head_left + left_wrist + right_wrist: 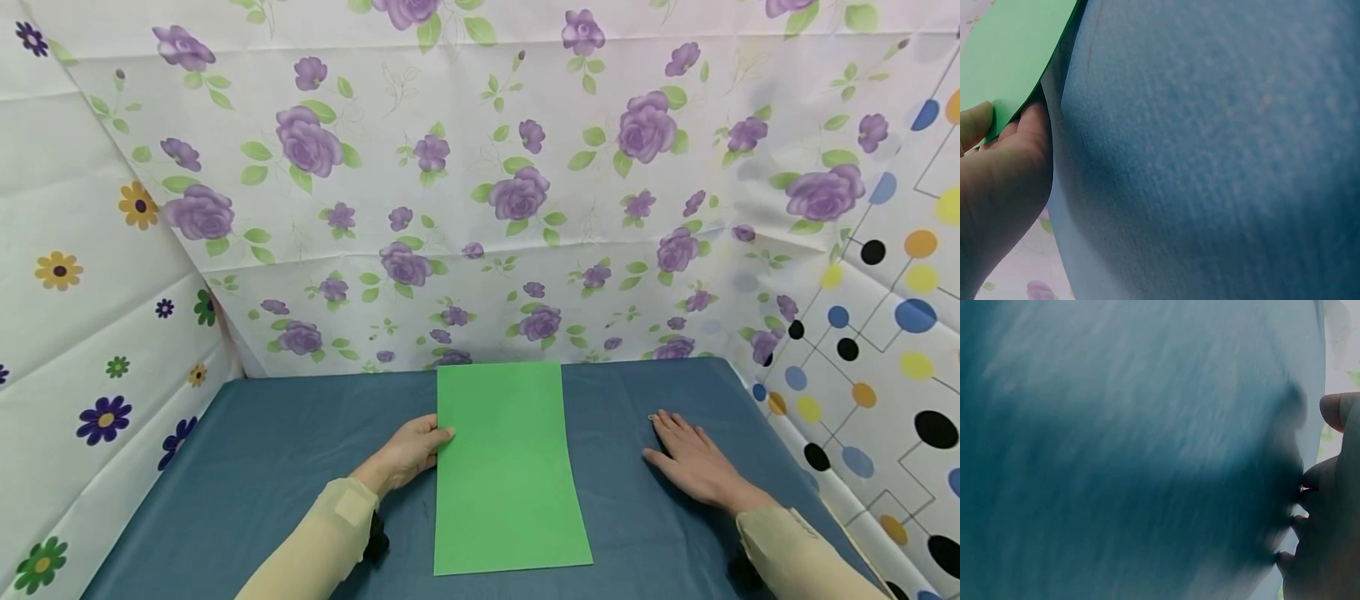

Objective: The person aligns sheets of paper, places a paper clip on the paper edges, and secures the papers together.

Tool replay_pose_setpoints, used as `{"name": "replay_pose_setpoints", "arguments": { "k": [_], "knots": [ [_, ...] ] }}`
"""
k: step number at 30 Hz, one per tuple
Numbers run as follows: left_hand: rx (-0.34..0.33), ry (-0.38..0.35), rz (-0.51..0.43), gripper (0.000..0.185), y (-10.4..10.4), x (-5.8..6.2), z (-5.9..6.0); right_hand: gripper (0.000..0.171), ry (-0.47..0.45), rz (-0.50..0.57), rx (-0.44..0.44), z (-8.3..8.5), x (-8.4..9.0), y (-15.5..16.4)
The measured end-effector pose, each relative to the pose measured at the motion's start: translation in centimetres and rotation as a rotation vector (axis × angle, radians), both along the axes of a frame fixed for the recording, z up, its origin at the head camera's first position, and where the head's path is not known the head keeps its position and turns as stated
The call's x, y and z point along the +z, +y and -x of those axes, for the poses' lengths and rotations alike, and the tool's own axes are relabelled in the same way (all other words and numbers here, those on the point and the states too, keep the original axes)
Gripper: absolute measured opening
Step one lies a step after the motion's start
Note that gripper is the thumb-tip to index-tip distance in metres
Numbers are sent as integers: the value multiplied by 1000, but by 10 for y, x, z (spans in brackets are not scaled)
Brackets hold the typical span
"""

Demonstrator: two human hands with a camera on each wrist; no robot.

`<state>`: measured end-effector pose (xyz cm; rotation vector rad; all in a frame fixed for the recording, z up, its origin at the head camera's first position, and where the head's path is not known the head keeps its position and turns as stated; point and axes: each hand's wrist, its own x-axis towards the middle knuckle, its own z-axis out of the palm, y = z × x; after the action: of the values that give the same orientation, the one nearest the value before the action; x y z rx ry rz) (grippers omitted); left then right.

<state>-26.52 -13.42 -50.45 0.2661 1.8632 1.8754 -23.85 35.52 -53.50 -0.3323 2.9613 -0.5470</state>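
A sheet of green paper (510,475) stretches from the table's far edge toward its front in the head view. My left hand (405,454) pinches its left edge, thumb on top and fingers underneath; the left wrist view shows the same grip on the green paper (1013,56). To the right, my right hand (693,458) is held palm down with its fingers extended over the blue cloth. A tiny gold-coloured object (651,417) shows at its index fingertip, too small to identify. Shade darkens the right hand (1329,512) in the right wrist view.
Blue cloth (300,467) covers the table. A white sheet with purple roses (517,196) hangs behind it. Flower-printed cloth (67,350) borders the left side, and dotted cloth (885,358) the right.
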Motion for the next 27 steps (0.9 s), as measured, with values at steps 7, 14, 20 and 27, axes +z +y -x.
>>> {"name": "replay_pose_setpoints", "arguments": {
  "k": [7,14,20,27],
  "knots": [
    [3,-4,5,37,0,-1,0,82,36,18,38,1,1,-17],
    [-6,-4,5,36,-1,-1,1,79,62,5,66,3,3,-34],
    [-12,-5,6,37,-2,-1,1,77,65,-1,95,7,5,-47],
    [-5,-9,8,36,-2,-1,1,75,50,-2,125,11,5,-62]
  ]
}}
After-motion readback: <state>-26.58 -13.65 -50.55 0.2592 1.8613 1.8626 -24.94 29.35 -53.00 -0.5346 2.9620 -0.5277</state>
